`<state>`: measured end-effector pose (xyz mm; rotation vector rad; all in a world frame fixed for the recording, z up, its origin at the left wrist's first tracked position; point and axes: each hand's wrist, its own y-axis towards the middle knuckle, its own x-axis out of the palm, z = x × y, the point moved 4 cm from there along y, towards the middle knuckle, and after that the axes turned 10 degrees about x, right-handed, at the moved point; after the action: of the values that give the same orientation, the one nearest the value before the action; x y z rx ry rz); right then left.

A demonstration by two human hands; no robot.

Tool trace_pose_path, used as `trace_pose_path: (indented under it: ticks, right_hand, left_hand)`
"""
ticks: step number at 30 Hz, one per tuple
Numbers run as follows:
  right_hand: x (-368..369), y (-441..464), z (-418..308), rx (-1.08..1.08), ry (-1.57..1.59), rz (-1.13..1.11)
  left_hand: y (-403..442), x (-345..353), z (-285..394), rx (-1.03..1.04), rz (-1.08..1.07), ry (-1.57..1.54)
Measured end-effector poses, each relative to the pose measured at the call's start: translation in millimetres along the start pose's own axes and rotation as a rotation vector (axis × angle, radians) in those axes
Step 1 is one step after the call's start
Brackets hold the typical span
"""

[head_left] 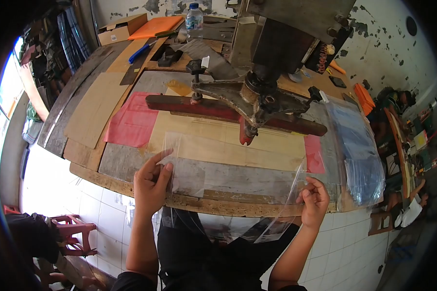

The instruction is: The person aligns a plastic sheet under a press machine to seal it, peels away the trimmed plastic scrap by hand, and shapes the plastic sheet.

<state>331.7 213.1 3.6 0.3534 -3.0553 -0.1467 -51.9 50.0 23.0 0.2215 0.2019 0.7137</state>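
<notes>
Loosely, the left hand point(153, 183) holds one side of a clear plastic sheet point(189, 177), its thumb and forefinger lying along that edge. The right hand point(314, 202) grips the opposite side between thumb and curled fingers. The sheet spans the space between the hands, over the front edge of the worktop point(99, 179), and its lower part sags in front of the person's dark clothes.

Just beyond the sheet, a pale yellow strip point(204, 138) lies flat, with a larger red piece point(131, 121) by its left end and a smaller red patch point(314, 154) by its right. Above the strip runs the long bar point(211, 107) of a metal press point(262, 92).

To the right, a pile of bluish plastic sheets point(357, 150) hangs partly over the edge; a phone point(337, 81) lies farther back. On the far left are a blue cutter point(140, 52), a cardboard box point(122, 29), an orange packet point(155, 27) and a water bottle point(194, 23). A red stool point(75, 235) stands on the tiled floor, lower left.
</notes>
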Motion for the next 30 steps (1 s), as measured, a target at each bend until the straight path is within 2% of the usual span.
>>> trace_pose_path:
  ticks: [7, 9, 15, 30]
  right_hand:
    - [1.5, -0.5, -1.4, -0.006, -0.117, 0.05]
    - [0.9, 0.1, -0.4, 0.008, -0.145, 0.076]
    - [10.4, 1.2, -0.5, 0.022, -0.208, 0.133]
    - [14.6, 5.3, -2.4, 0.07, -0.307, 0.149]
  left_hand:
    - [-3.7, -1.9, -0.7, 0.056, -0.095, -0.061]
    - [-3.4, -6.0, -1.1, 0.094, -0.123, 0.016]
    - [0.2, -5.1, -1.5, 0.204, -0.207, -0.106]
    - [-0.8, -8.0, 4.3, 0.131, -0.182, -0.115]
